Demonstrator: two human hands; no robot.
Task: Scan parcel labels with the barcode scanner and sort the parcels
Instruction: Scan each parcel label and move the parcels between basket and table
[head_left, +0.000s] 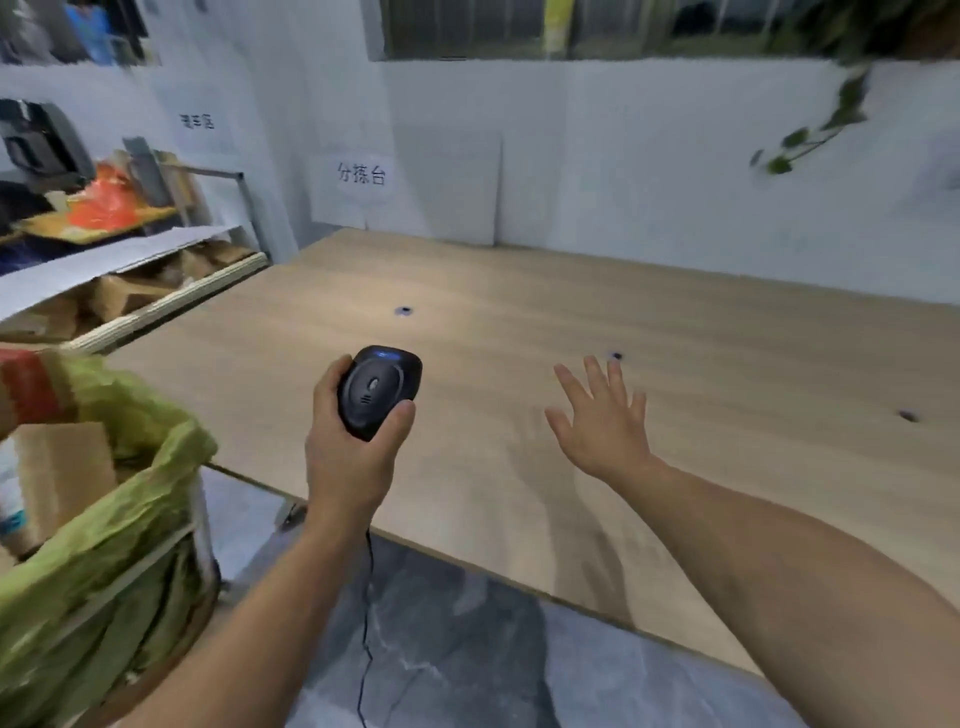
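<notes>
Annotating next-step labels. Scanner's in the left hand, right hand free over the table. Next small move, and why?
Probably swing the right hand across to the green-lined bin and lift out a cardboard parcel. The left hand grips the scanner, its blue light on, but no parcel lies before it on the table, and the right hand hovers open, holding nothing.

Straight ahead beyond my left hand (347, 447), I read 分拣台 on the white sheet (405, 197) against the wall (649, 156). Up and left of it, a second sign (197, 121) shows three characters too blurred to read.
</notes>
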